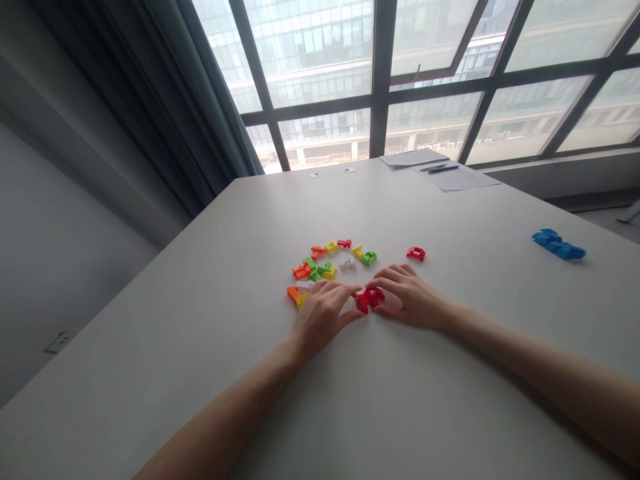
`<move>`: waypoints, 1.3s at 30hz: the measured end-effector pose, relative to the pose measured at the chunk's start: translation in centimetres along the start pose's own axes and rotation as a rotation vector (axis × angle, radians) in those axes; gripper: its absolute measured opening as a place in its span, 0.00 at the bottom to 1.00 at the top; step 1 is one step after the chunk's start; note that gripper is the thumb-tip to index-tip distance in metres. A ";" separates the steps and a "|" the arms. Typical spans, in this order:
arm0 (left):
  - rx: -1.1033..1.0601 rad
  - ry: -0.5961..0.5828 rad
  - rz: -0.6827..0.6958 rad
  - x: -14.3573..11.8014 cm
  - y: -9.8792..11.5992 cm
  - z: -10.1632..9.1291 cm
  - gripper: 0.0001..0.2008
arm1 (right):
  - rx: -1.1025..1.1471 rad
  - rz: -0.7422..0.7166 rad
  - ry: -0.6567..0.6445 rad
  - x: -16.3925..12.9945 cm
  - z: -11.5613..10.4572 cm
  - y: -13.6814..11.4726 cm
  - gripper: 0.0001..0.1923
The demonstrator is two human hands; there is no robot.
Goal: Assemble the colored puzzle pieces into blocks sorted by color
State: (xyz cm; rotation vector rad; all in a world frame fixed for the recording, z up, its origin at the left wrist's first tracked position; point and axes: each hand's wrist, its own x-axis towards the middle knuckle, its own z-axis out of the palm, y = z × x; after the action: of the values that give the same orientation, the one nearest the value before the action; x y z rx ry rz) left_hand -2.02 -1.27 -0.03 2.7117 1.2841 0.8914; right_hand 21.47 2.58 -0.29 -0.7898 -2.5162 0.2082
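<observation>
Red plastic pieces [369, 299] at frame centre are pinched between my left hand [323, 317] and right hand [407, 300]; I judge I am joining them, which needs careful alignment next.

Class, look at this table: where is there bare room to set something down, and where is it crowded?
Bare patches: the left table side beside the curtain, and between the lone red piece and the blue pieces. Crowded: the coloured pieces just beyond both hands, which meet on a red piece.

Left hand [323, 317] palm down, fingers curled; right hand [410, 297] likewise; fingertips nearly meeting.
</observation>
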 end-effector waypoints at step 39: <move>-0.028 -0.009 -0.026 -0.1 -0.2 0.2 0.12 | -0.218 0.436 0.200 -2.3 -2.2 9.6 0.12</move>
State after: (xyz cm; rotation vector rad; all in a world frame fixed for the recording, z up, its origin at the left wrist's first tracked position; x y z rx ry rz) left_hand -2.13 -1.21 -0.29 2.6683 1.2925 0.8873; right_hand 29.00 9.16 -2.01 -1.3726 -2.1760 -0.0033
